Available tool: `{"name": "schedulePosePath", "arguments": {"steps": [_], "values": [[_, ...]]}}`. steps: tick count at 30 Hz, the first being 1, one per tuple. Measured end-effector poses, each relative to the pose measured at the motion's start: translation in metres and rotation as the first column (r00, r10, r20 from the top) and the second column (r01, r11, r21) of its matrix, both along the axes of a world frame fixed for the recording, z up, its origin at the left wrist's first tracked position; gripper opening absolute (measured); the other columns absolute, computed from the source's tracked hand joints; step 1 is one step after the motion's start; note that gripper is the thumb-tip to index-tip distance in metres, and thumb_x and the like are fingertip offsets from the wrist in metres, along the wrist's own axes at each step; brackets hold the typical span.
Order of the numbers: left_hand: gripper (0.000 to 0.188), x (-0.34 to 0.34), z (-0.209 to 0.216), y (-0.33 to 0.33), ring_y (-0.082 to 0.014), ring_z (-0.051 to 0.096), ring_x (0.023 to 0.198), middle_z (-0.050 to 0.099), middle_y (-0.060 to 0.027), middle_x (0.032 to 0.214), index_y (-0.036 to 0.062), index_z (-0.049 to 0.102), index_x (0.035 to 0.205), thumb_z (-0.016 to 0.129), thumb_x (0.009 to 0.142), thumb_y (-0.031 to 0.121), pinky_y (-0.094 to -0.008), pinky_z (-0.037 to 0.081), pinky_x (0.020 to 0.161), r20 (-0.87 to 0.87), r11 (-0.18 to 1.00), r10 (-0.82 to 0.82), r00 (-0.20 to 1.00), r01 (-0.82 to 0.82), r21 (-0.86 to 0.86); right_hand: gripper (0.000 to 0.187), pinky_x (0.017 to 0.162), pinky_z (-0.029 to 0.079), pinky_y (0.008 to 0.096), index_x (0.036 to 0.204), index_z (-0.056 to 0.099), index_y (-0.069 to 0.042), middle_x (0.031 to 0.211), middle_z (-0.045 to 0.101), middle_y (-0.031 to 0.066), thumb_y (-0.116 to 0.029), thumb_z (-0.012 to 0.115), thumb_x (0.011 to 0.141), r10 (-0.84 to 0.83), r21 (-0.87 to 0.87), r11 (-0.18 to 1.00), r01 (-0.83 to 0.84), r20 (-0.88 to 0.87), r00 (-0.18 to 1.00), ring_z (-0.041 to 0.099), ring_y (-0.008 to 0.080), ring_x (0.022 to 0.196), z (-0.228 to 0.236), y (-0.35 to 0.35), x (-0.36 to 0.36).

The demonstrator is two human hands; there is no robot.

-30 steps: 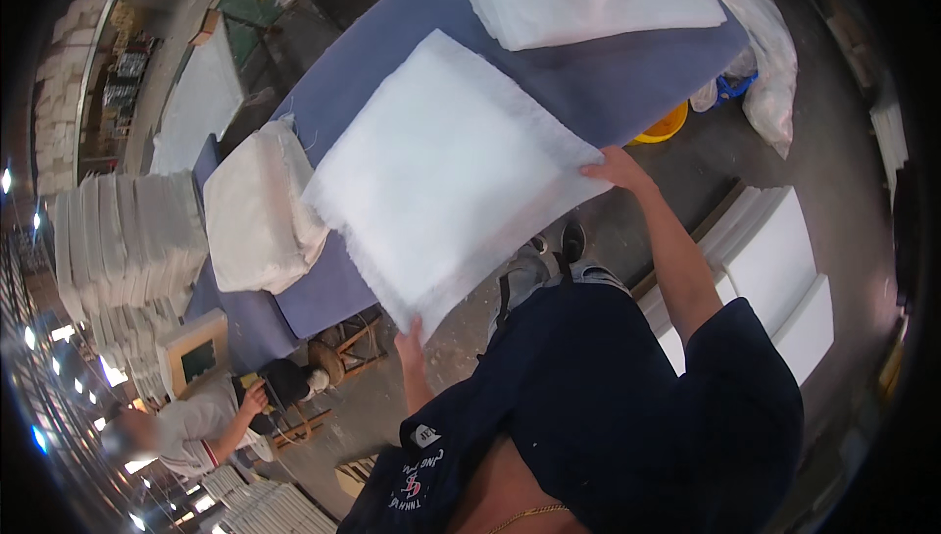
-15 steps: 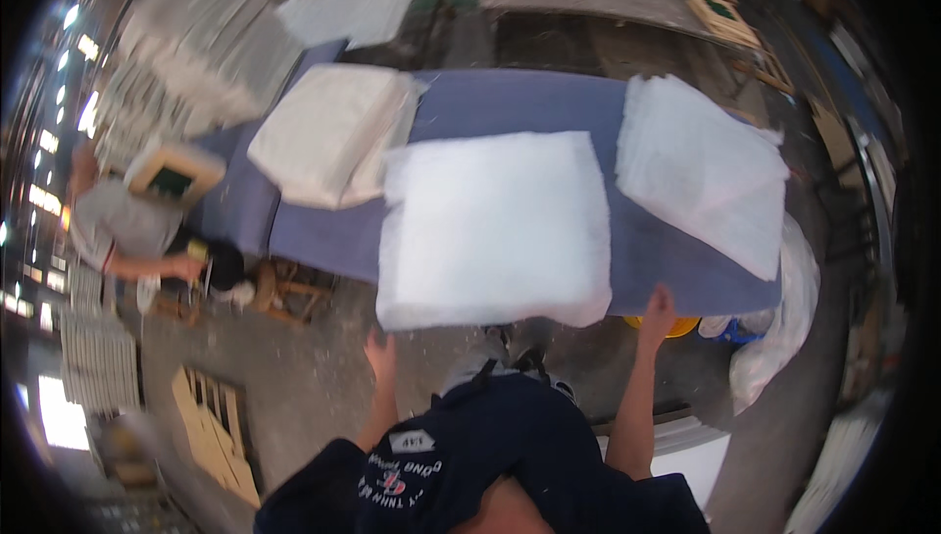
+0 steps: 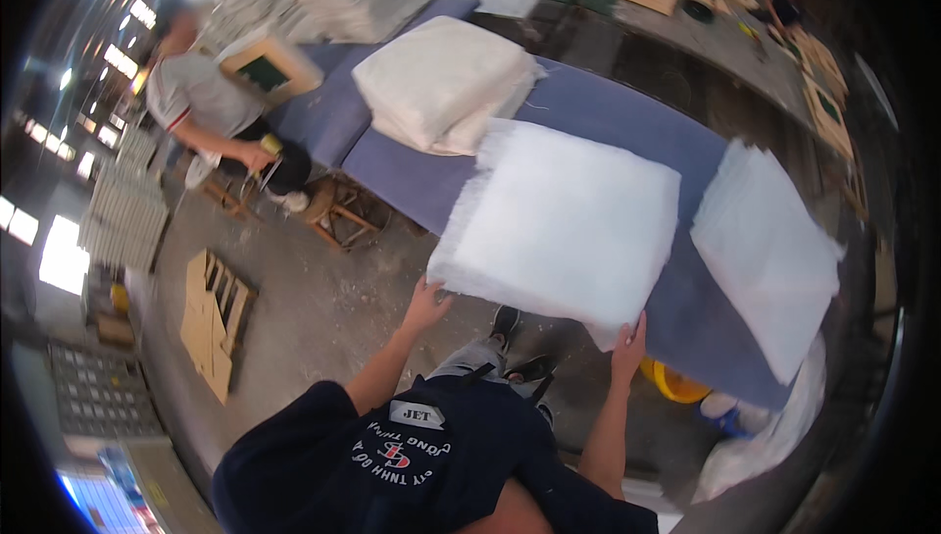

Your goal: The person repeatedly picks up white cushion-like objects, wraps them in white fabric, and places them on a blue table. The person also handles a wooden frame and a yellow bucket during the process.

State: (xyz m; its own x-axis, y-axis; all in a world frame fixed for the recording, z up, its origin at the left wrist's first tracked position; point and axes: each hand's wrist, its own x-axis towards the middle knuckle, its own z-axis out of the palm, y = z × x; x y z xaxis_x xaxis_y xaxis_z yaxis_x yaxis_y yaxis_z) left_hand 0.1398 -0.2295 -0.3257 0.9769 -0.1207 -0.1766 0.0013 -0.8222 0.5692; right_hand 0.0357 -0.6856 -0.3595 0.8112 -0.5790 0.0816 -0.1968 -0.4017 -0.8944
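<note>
A square stack of white fluffy sheets [image 3: 564,215], like wadding, lies at an angle on a blue-covered table [image 3: 667,107], its near edge overhanging towards me. My left hand [image 3: 424,305] is at its near left corner, fingers and thumb curled about the edge. At the near right corner, my right hand [image 3: 629,340] pinches the drooping edge of the sheets. How many layers either hand holds is hidden. A thicker off-white folded pile [image 3: 441,78] sits beyond, to the left. Another white sheet pile [image 3: 769,250] lies on the right end of the table.
A co-worker [image 3: 211,107] stands at left by a wooden frame [image 3: 274,63] with a green centre. A wooden stool [image 3: 338,212] is beside the table. Under its right end are a yellow basin [image 3: 676,382] and a plastic bag [image 3: 765,441]. A cut board [image 3: 208,328] lies on the floor.
Both my hands have come up to the near corners of the white stack, which they stood off from before. My view has turned, so the table now slants down to the right.
</note>
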Motion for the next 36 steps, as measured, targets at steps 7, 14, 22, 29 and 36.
{"name": "schedulePosePath", "arguments": {"steps": [7, 14, 22, 29, 36], "values": [[0.048, -0.057, -0.072, 0.101, -0.0298, 0.06, 0.109, 0.061, -0.0147, 0.124, 0.0069, 0.057, 0.13, 0.056, 0.094, 0.038, -0.0408, 0.046, 0.094, -0.695, 0.931, -0.32, 0.644, 0.351, -0.104, 0.054, 0.096, 0.048, 0.0419, 0.131, 0.052, 0.001, 0.129, 0.055, 0.0238, -0.025, 0.061, 0.084, -0.155, 0.03, 0.979, 0.2, -0.524, 0.837, 0.051, 0.039, 0.122, -0.028, 0.059, -0.205], [0.048, -0.015, -0.084, 0.094, -0.0239, 0.06, 0.103, 0.063, -0.0109, 0.118, 0.007, 0.054, 0.133, 0.056, 0.095, 0.036, -0.0369, 0.047, 0.088, -0.761, 0.768, -0.488, 0.427, 0.624, -0.143, 0.034, 0.079, 0.052, 0.0434, 0.097, 0.071, -0.004, 0.095, 0.07, 0.0186, -0.032, 0.055, 0.085, -0.748, 0.083, 0.466, 0.881, -0.495, 0.442, 0.067, 0.0338, 0.086, -0.049, 0.169, -0.384], [0.046, -0.003, -0.089, 0.067, -0.0174, 0.062, 0.095, 0.066, -0.0071, 0.109, 0.0058, 0.055, 0.132, 0.056, 0.095, 0.033, -0.0312, 0.048, 0.079, -0.706, 0.798, -0.562, 0.43, 0.505, -0.328, 0.033, 0.07, 0.051, 0.0451, 0.094, 0.071, -0.007, 0.085, 0.07, 0.0124, -0.036, 0.056, 0.087, 0.149, 0.545, 0.654, 0.525, -0.773, 0.617, 0.067, 0.0283, 0.082, -0.178, 0.385, -0.426], [0.04, -0.044, -0.11, 0.051, -0.0361, 0.062, 0.106, 0.066, -0.0185, 0.113, 0.009, 0.064, 0.119, 0.055, 0.087, 0.03, -0.0432, 0.048, 0.093, -0.435, 0.518, -0.805, 0.404, 0.835, -0.185, 0.028, 0.064, 0.05, 0.0474, 0.102, 0.066, -0.012, 0.086, 0.067, 0.0079, -0.034, 0.058, 0.088, 0.141, 0.644, 0.4, 0.652, -0.746, 0.651, 0.066, 0.0269, 0.078, -0.157, 0.411, -0.4], [0.039, -0.072, -0.117, 0.11, -0.0345, 0.063, 0.105, 0.067, -0.017, 0.113, 0.0096, 0.066, 0.117, 0.055, 0.088, 0.034, -0.0433, 0.049, 0.091, -0.407, 0.848, -0.519, 0.752, 0.512, -0.135, 0.029, 0.064, 0.05, 0.0491, 0.114, 0.061, -0.017, 0.088, 0.064, 0.0049, -0.029, 0.059, 0.089, 0.18, 0.552, 0.566, 0.612, -0.808, 0.561, 0.064, 0.0265, 0.075, -0.119, 0.263, -0.39]]}}
